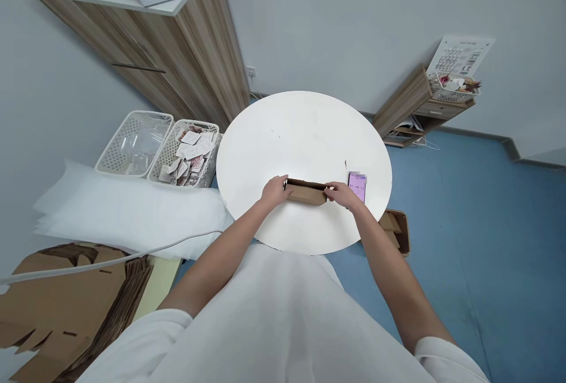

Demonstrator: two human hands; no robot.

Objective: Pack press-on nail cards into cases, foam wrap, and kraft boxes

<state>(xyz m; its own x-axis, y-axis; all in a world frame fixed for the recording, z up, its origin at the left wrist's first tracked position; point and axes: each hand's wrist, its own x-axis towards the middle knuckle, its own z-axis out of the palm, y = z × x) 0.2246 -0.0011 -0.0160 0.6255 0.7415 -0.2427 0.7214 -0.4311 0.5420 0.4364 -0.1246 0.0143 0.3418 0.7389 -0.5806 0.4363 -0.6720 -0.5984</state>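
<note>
A small brown cardboard box (306, 194) stands near the front of the round white table (305, 135), its dark opening facing up. My left hand (276, 191) grips its left end, fingers bent round the edge. At the opposite end my right hand (341, 194) pinches the corner of the box between thumb and fingers. Just right of that hand lies a phone (357, 185) with a lit pink screen. The inside of the box is too dark to make out.
To the left are a white basket of cards (207, 180), a basket of clear plastic pieces (110, 159), white packing sheets (128, 212) and stacked flat cardboard (79, 294). A cable (110, 261) crosses there. A box with folded cardboard (403, 233) sits on the floor at right.
</note>
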